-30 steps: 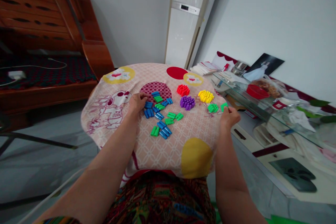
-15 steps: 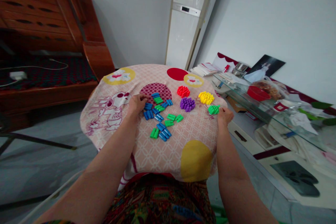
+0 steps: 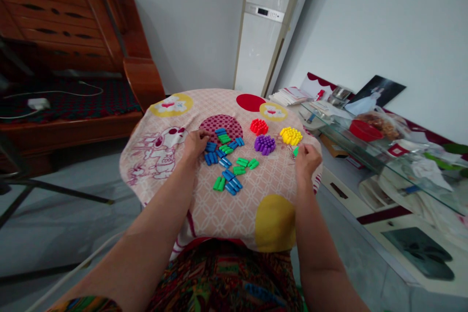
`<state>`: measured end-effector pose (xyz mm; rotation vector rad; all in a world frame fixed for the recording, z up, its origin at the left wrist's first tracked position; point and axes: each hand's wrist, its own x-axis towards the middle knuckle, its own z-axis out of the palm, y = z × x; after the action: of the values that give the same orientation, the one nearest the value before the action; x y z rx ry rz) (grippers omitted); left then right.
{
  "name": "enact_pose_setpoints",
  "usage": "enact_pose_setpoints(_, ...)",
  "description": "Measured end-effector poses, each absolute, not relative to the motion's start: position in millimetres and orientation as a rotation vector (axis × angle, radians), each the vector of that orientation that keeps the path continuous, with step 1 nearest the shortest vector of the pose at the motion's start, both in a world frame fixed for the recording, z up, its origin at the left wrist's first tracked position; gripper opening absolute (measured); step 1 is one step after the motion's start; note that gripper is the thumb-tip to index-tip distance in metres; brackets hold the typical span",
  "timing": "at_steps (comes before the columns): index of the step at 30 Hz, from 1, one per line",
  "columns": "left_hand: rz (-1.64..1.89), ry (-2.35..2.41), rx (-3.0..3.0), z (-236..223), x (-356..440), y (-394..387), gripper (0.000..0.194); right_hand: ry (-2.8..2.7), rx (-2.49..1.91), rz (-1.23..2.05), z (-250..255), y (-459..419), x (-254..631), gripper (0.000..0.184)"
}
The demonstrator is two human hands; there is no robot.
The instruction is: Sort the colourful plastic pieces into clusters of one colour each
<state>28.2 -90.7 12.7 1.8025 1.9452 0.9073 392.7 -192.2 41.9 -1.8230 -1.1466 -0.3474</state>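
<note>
Small blue pieces (image 3: 211,158) and small green pieces (image 3: 219,184) lie loose on their sides, mixed on the patterned tablecloth (image 3: 204,219). My left hand (image 3: 196,143) rests at the left edge of this group, fingers curled and pressed together beside the blue pieces; anything in them is hidden. At the right, my right hand (image 3: 308,159) is closed over a green cluster (image 3: 296,151), which it mostly covers. What its fingertips grip does not show. Tight clusters of red pieces (image 3: 259,126), purple pieces (image 3: 265,145) and yellow pieces (image 3: 291,135) stand between my hands.
A wooden bench (image 3: 142,78) is at the back left. A tall white air conditioner (image 3: 259,44) stands behind the table. To the right runs a glass-topped cabinet (image 3: 380,156) carrying papers, a red bowl (image 3: 365,130) and plastic bags. A white cable (image 3: 78,265) hangs at lower left.
My right hand has moved from beside the green cluster to over it, hiding most of it. My left hand stays by the blue pieces. The whole view has shifted slightly.
</note>
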Motion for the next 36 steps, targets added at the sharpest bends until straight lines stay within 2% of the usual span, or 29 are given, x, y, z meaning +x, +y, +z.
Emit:
enact_pose_setpoints(7,0.908,1.928,1.815,14.7,28.4,-93.3,0.035,-1.711,-1.552,0.142,37.7,-209.7,293.7,0.023)
enact_pose_setpoints(18,0.955,1.892,1.809,6.7,28.0,-86.9,0.032,-2.159,-1.608,0.124,12.5,-203.8,257.3,0.029)
enact_pose_setpoints(22,0.934,1.905,1.824,8.6,27.5,-89.4,0.032,-2.104,-1.617,0.059,13.8,-209.4,257.9,0.029)
enact_pose_setpoints(28,0.916,1.931,1.816,9.5,26.2,-88.5,0.034,-1.976,-1.636,0.090,24.0,-220.4,270.3,0.014)
enact_pose_setpoints(31,0.910,1.937,1.805,8.2,26.0,-86.7,0.033,-1.712,-1.614,0.152,24.2,-221.6,299.3,0.016)
enact_pose_setpoints(36,0.909,1.940,1.813,8.0,26.1,-86.1,0.034,-1.184,-1.719,-0.013,17.6,-222.2,378.7,0.025)
